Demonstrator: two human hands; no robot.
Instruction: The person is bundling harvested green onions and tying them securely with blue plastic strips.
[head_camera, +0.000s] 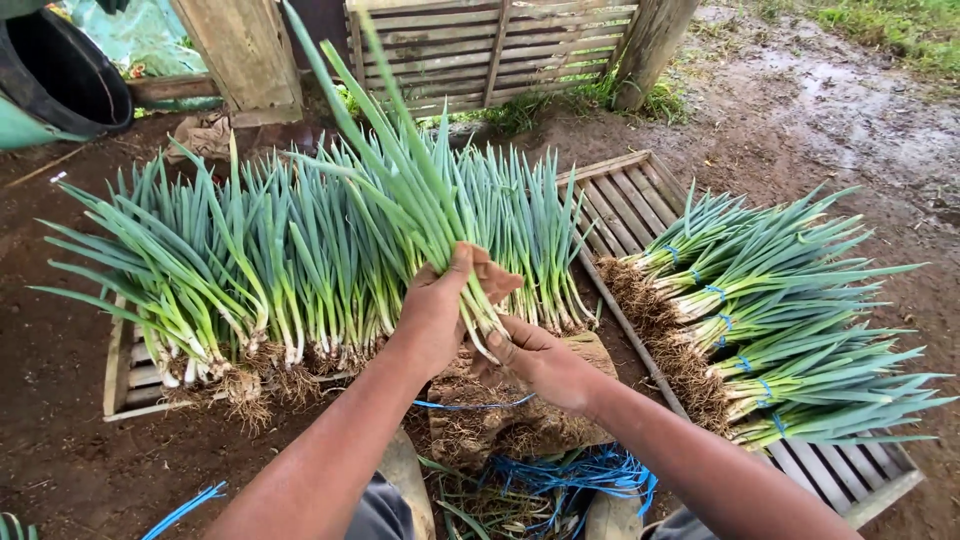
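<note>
Seen from above, a person's two bare hands work over a low, flat wooden slatted pallet (130, 375) lying on dark wet soil. The left hand (440, 312) is closed around a bunch of long green spring onions with white stems (420, 200), just above the near edge of that pallet; the leaves fan up and away. The right hand (540, 360) sits just beside and touching the bunch's lower end, fingers curled at the white stems, though whether it grips them is hard to tell. Behind the hands, a loose row of green onions with earthy roots (250, 270) covers most of the pallet. To the right of the pallet lies a second slatted wooden pallet (630, 195) carrying bundles of onions tied with blue bands (780, 320), its far corner cut off. Nearer than the first pallet, between the forearms, lie tangled blue ties (590, 475) and root trimmings, partly hidden by the arms.
</note>
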